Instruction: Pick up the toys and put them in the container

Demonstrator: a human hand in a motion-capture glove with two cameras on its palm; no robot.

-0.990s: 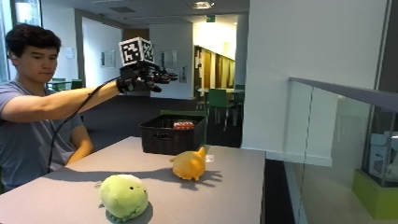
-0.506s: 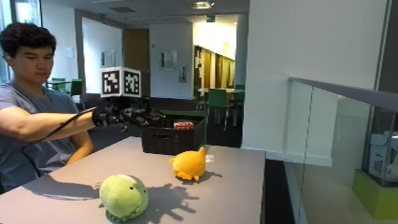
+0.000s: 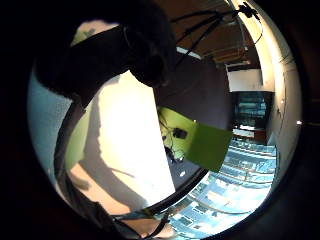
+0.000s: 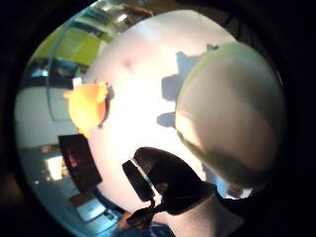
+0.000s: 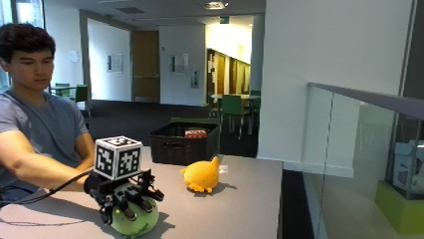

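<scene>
The gloved right hand [image 5: 126, 199] has descended from head height onto the green toy [image 5: 136, 221] at the table's [image 5: 245, 199] near edge, fingers curling over it, so a grasp appears imminent; the orange toy [image 5: 202, 175] lies at its 1 o'clock, before the container [image 5: 182, 144].

I'm sitting at a grey table [image 5: 245, 199] in what looks like an office building's open common area. Behind me a dark-carpeted corridor leads past white walls with framed notices [image 5: 115, 62] and a wooden door [image 5: 144, 66] to green chairs [image 5: 233, 108] around tables. A glass balustrade [image 5: 358, 164] runs beside my table, and recessed ceiling lights [image 5: 214, 5] shine overhead.
</scene>
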